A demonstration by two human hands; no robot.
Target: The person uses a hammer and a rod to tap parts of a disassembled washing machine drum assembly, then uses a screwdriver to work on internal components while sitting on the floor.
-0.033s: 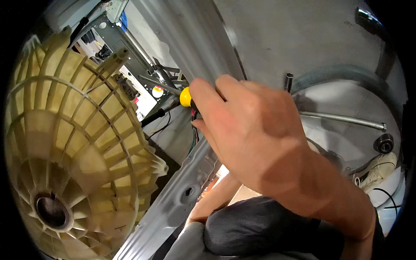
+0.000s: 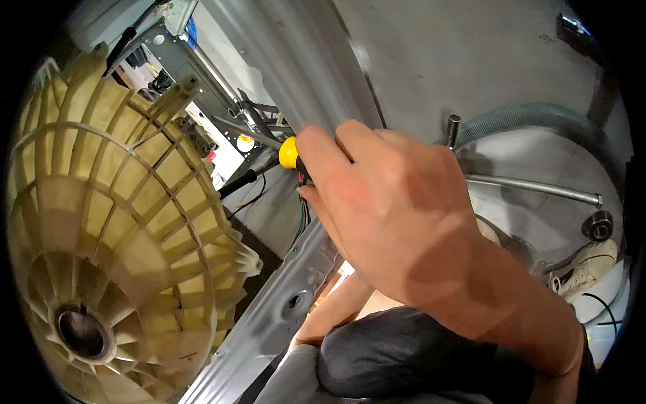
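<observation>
My right hand (image 2: 393, 209) grips a screwdriver with a yellow handle (image 2: 288, 153); its metal shaft (image 2: 249, 131) points up and left beside a dark metal frame (image 2: 158, 40) with wires (image 2: 299, 215). My left forearm (image 2: 330, 316) runs up behind my right hand, which hides the left hand. To the left stands a large cream-yellow ribbed plastic tub (image 2: 121, 202) with a round metal hub (image 2: 79, 330). A grey sheet-metal panel (image 2: 282, 60) rises behind the screwdriver.
At the right are a grey corrugated hose (image 2: 505, 118), a long metal bar (image 2: 531, 185), an upright socket (image 2: 452, 128), a black ring part (image 2: 597, 225) and a cream shoe (image 2: 585, 266). My dark-clothed knee (image 2: 383, 350) is below. A metal rail (image 2: 249, 330) runs diagonally beside the tub.
</observation>
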